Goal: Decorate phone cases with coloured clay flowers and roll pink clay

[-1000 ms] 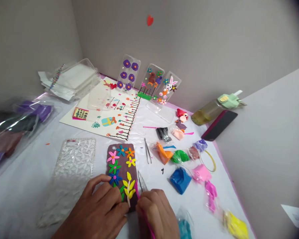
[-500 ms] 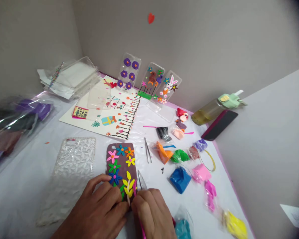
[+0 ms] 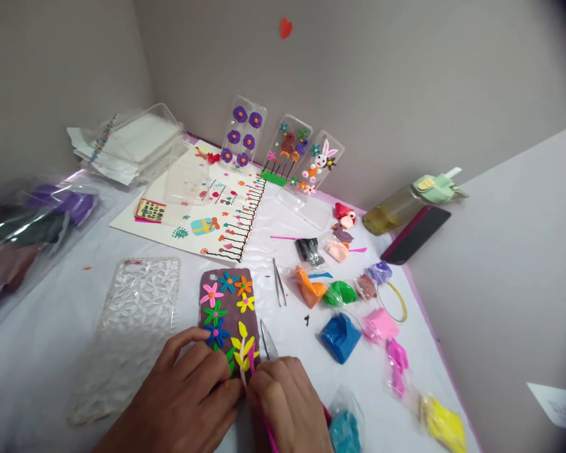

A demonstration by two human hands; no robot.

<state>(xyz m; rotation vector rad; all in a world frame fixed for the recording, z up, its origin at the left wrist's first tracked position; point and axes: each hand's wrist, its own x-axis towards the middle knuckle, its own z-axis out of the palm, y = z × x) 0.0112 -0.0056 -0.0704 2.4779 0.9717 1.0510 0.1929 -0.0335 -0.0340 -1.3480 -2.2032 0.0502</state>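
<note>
A phone case [image 3: 225, 308] coated in brown clay lies in front of me, decorated with colourful clay flowers and a yellow leafy sprig [image 3: 243, 346]. My left hand [image 3: 188, 384] grips its lower left part, the index finger bent near the blue flower [image 3: 216, 333]. In my right hand [image 3: 290, 402] is a thin pink clay modelling tool [image 3: 251, 358], its tip against the sprig's yellow leaves. Scissors [image 3: 268, 340] stick out beyond the right hand, their handles mostly hidden by it. Both hands cover the bottom end of the case.
Left of it lies a clear textured phone case [image 3: 141, 302]. Tweezers [image 3: 278, 283] and wrapped clay pieces, including a blue one [image 3: 340, 338], are on the right. Decorated cases [image 3: 243, 132] lean on the wall behind a drawn-on sheet [image 3: 170, 233]. A bottle [image 3: 396, 207] and phone [image 3: 417, 236] stand far right.
The pink tool's tip has shifted slightly left onto the yellow leaves. My left hand keeps its hold on the case. The whole view has shifted a little.
</note>
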